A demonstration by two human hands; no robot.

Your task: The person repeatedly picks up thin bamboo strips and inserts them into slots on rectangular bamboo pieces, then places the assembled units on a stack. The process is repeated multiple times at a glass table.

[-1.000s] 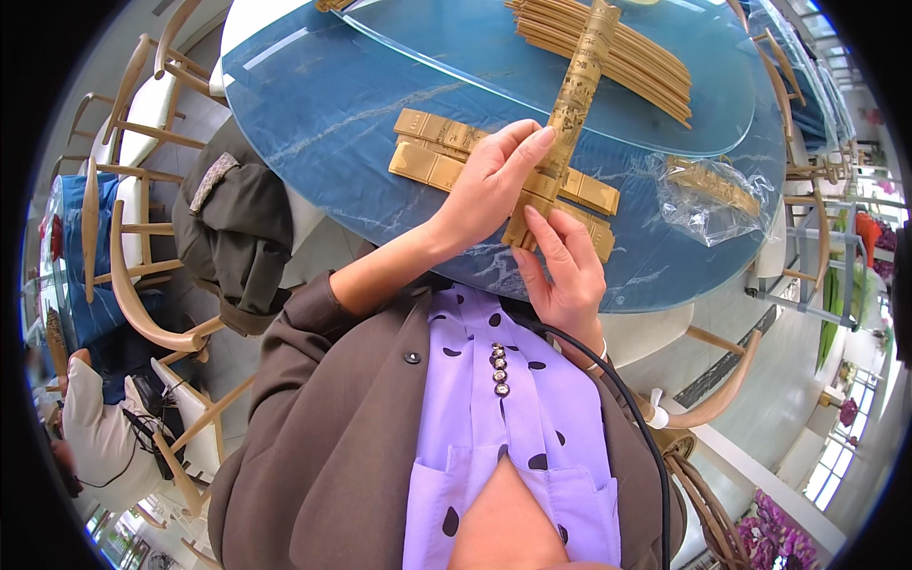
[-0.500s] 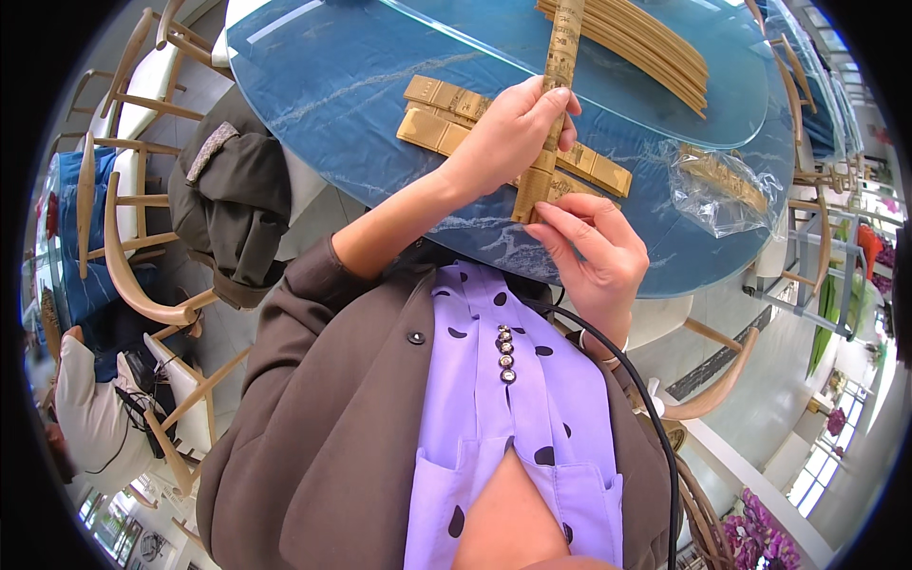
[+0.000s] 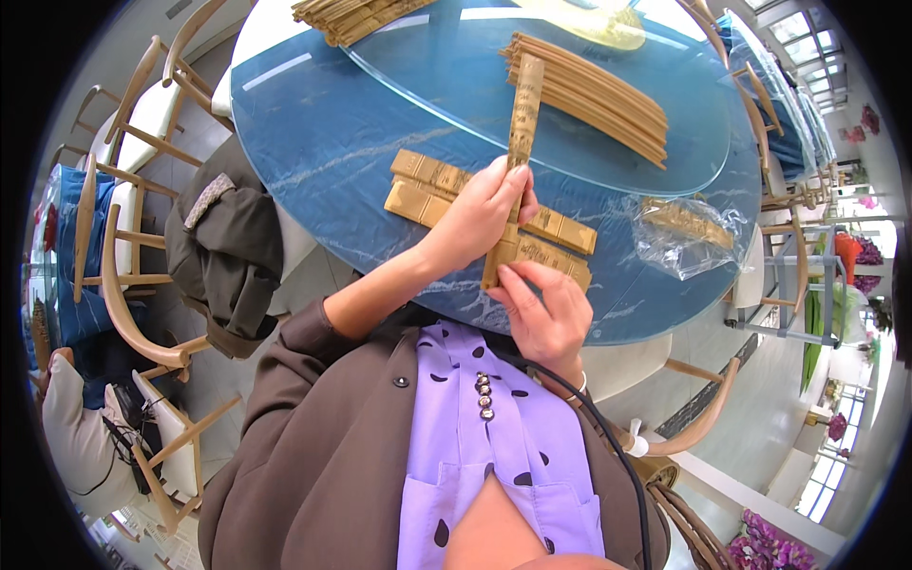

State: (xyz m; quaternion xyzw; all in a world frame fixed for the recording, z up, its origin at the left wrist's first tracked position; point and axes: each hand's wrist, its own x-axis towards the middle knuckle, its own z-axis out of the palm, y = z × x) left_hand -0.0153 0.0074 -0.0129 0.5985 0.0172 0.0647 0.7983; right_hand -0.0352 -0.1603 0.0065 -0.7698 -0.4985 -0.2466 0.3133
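Note:
My left hand [image 3: 483,217] wraps round the middle of a long, flat, golden-brown printed paper sleeve [image 3: 524,104], which points away from me over the table. At its near end, the fingertips of my right hand [image 3: 546,306] pinch the sleeve's edge. Beneath the held sleeve and the hands, two rows of similar gold printed sleeves [image 3: 407,201] lie crosswise, partly covered. Whether anything is inside the held sleeve cannot be seen.
A blue marbled table [image 3: 304,123] carries a round glass turntable [image 3: 456,104]. On the glass lie a stack of thin brown sticks [image 3: 594,104] and a brown bundle [image 3: 356,21]. A clear plastic bag [image 3: 689,242] holds more gold packets. Wooden chairs [image 3: 142,323] stand around.
My view has shifted, so more of the table's far side shows and the hands appear lower and further left. Both hands keep their grip on the sleeve.

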